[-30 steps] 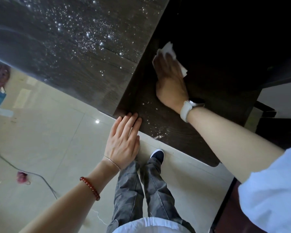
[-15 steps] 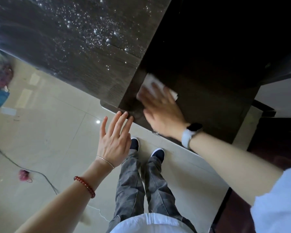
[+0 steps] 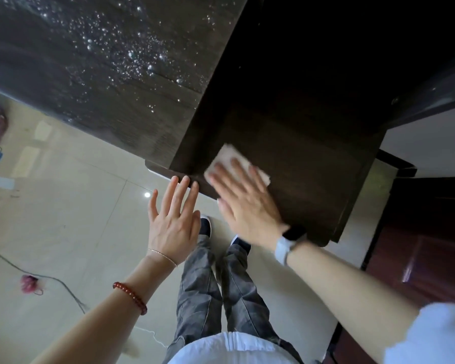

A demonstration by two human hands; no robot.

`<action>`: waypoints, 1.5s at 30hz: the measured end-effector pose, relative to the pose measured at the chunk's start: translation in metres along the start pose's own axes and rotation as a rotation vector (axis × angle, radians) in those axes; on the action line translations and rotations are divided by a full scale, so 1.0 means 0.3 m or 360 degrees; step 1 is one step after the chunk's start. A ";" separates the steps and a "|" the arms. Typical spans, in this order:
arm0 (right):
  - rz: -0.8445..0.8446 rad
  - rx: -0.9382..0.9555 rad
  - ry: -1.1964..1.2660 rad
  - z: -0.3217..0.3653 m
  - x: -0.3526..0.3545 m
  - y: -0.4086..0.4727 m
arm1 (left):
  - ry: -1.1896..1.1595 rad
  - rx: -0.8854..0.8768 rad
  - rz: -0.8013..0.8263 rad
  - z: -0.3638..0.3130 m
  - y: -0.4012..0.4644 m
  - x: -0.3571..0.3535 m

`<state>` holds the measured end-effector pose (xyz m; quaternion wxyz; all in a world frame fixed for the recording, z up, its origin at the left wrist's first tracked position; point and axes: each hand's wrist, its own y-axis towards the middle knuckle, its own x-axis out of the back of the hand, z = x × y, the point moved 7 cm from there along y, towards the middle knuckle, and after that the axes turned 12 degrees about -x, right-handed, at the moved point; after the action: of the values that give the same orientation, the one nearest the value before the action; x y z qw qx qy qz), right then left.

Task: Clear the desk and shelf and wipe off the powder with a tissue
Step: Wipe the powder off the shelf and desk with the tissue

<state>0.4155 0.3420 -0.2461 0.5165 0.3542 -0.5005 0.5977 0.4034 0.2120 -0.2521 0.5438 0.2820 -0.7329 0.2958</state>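
My right hand (image 3: 243, 203) lies flat on a white tissue (image 3: 227, 158), pressing it onto the dark wooden shelf (image 3: 313, 174) near its front left corner. Fingers are spread over the tissue and blurred. My left hand (image 3: 172, 219) is open with fingers apart, fingertips at the shelf's front edge, holding nothing. The dark desk top (image 3: 103, 74) at upper left carries white powder specks (image 3: 132, 53). The shelf surface around the tissue looks free of powder.
A pale tiled floor (image 3: 63, 232) lies below, with a cable (image 3: 58, 282) and a pink object (image 3: 28, 283) at left. My legs and shoes (image 3: 205, 225) stand under the shelf edge. A reddish wooden door (image 3: 418, 258) is at right.
My right hand dragged the tissue from deep in the shelf toward its front left corner. The powder near the shelf's front edge is gone. My left hand lifted slightly off the edge.
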 end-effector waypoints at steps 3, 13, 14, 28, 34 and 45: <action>0.0024 -0.0053 -0.0046 -0.114 -0.015 -0.205 | 0.0017 -0.0005 0.0033 -0.002 0.001 0.000; -0.0098 -0.0711 0.0263 0.048 -0.049 -0.128 | -0.0036 -0.0077 -0.0035 0.012 0.016 0.049; -0.0089 -0.0599 0.0230 0.077 -0.053 -0.114 | -0.0031 -0.0096 -0.0030 0.015 0.020 0.057; -0.0173 -0.1060 0.0350 -0.216 0.041 0.023 | 0.0002 -0.0086 0.0212 0.014 0.013 0.058; -0.0045 -0.0279 0.0185 0.107 -0.029 -0.010 | -0.0033 -0.0139 0.0290 0.048 -0.004 0.077; -0.0231 -0.0725 0.0285 0.218 -0.025 0.007 | -0.0068 -0.0081 0.0382 0.184 0.004 0.118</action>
<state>0.4089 0.2769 -0.2374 0.6668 0.2095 -0.5477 0.4599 0.3590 0.1686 -0.2311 0.4956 0.1846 -0.7801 0.3341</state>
